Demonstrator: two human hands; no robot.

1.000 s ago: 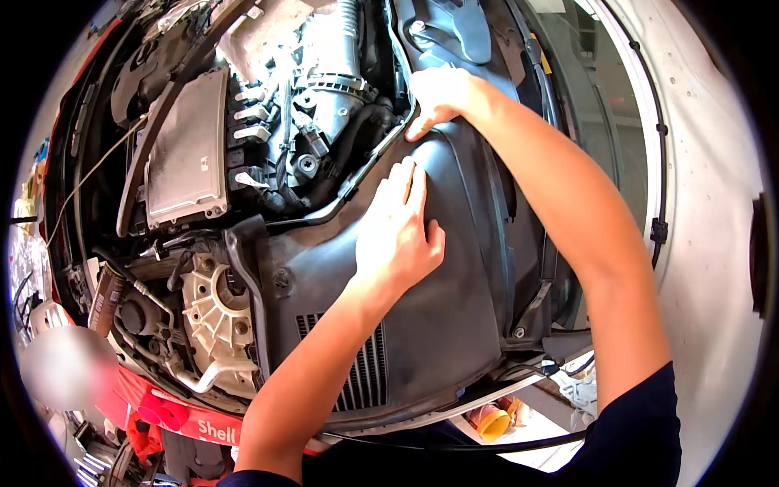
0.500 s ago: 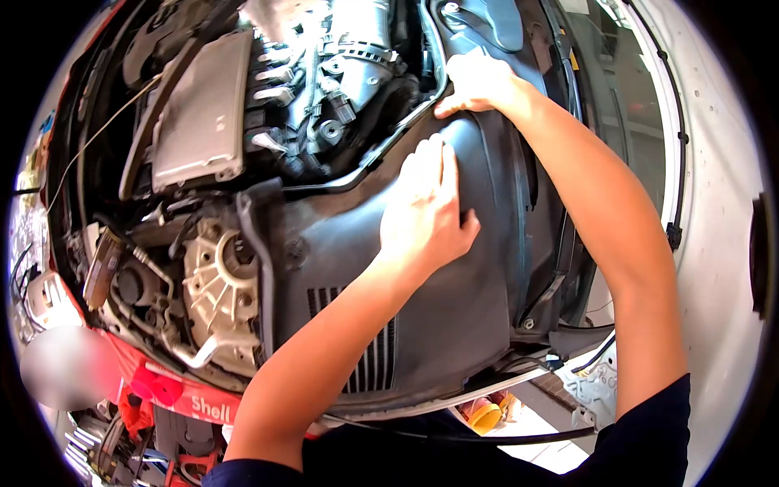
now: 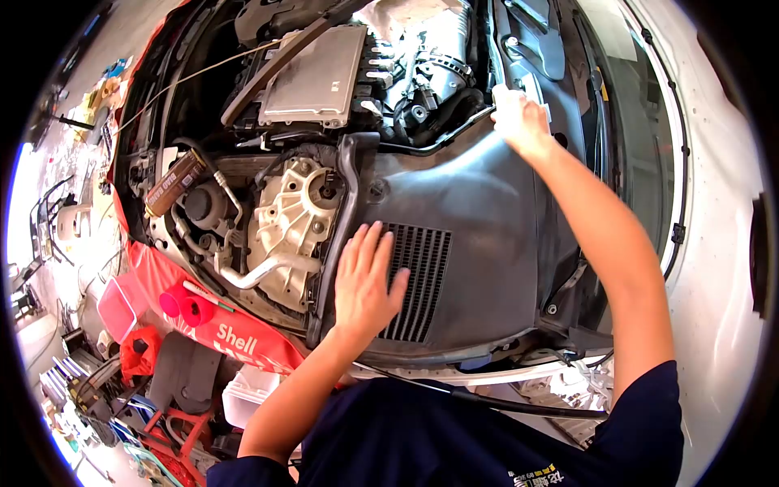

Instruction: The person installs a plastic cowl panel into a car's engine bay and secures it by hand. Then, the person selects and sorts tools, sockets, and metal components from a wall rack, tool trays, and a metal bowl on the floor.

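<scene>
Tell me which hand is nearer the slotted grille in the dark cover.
The left hand: its thumb overlaps the edge of the slotted grille in this view, while the right hand is well away, farther up the dark cover.

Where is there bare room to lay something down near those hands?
The black cover is bare between the vent grille and the right hand. It's crowded around the pale metal mount, where a curved pipe passes, and by the left hand.
</scene>
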